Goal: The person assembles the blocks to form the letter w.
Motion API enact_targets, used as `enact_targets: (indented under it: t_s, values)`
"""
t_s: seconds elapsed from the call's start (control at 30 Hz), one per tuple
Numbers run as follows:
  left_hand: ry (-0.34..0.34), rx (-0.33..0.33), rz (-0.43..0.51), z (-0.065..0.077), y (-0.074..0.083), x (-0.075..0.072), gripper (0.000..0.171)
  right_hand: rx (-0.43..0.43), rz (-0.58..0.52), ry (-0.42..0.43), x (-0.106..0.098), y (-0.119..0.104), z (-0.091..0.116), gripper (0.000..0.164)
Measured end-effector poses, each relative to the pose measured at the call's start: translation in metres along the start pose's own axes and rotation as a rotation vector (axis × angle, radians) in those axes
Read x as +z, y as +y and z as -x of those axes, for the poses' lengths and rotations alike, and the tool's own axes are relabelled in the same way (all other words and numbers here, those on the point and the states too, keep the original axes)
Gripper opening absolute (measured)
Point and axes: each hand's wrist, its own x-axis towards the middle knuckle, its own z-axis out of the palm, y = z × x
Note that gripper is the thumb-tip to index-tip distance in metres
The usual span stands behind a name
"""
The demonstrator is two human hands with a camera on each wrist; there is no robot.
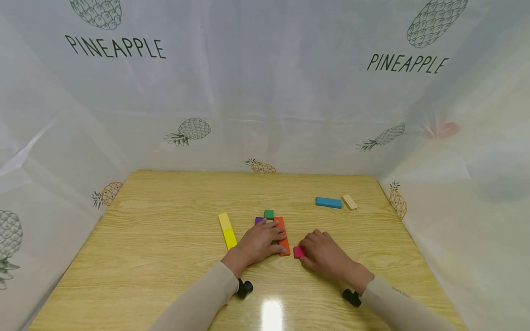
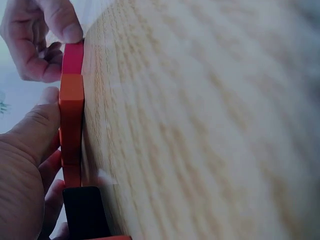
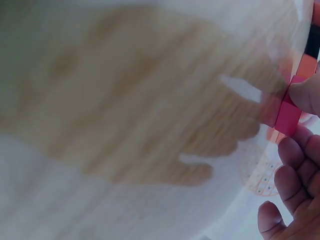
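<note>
My left hand (image 1: 256, 242) lies over a group of coloured blocks, fingers extended across a long orange block (image 1: 285, 249) and hiding part of it. Its thumb (image 2: 35, 125) rests along that block's side in the left wrist view. Near those fingertips are a purple block (image 1: 259, 219), partly covered, and a small green block (image 1: 269, 214). To the right, my right hand (image 1: 327, 255) pinches a small pink block (image 1: 298, 252) between thumb and fingers, just beside the orange one. A black block (image 2: 86, 212) and a red block (image 2: 110, 238) show near the left hand.
Left of the hands, a pale yellow block (image 1: 224, 221) and a bright yellow block (image 1: 229, 237) form a line. A blue block (image 1: 328, 202) and natural wood pieces (image 1: 349, 202) lie at the back right. Pineapple-printed sheeting (image 1: 265, 92) surrounds the wooden table (image 1: 145, 257).
</note>
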Motion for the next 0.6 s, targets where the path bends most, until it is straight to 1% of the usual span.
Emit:
enact_targets:
  t_s: [0.27, 0.6]
  values:
    - [-0.015, -0.010, 0.005, -0.001, 0.000, -0.001, 0.052, -0.022, -0.005, -0.003, 0.001, -0.008, 0.006, 0.022]
    - [-0.004, -0.006, -0.002, -0.001, 0.001, -0.001, 0.050, -0.058, 0.023, 0.016, 0.000, -0.014, 0.006, 0.022]
